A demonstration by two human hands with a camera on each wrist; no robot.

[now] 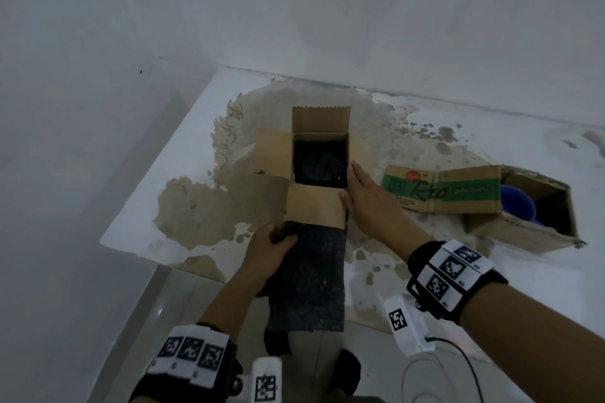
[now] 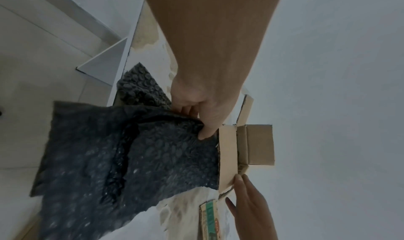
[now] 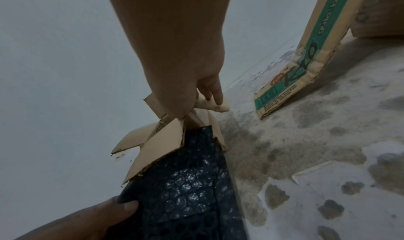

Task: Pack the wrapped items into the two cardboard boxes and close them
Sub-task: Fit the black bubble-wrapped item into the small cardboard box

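Note:
A small open cardboard box (image 1: 271,150) stands mid-table with a black wrapped item (image 1: 320,163) inside. My right hand (image 1: 357,186) lies with straight fingers against the box's right flap; the right wrist view shows its fingers (image 3: 215,91) on the cardboard (image 3: 157,143). My left hand (image 1: 281,235) pinches the top corner of a black bubble wrap sheet (image 1: 307,278), which hangs from under the box's near flap over the table's front edge. The left wrist view shows the thumb (image 2: 207,123) pressed on the wrap (image 2: 131,157). A second, larger box (image 1: 523,226) lies open at the right with a blue item (image 1: 519,203) inside.
The white table (image 1: 183,173) has worn tan patches and sits in a corner, with walls behind and to the left. The larger box's green-printed flap (image 1: 445,188) lies flat just right of my right hand. Tiled floor and a cable (image 1: 458,360) lie below the front edge.

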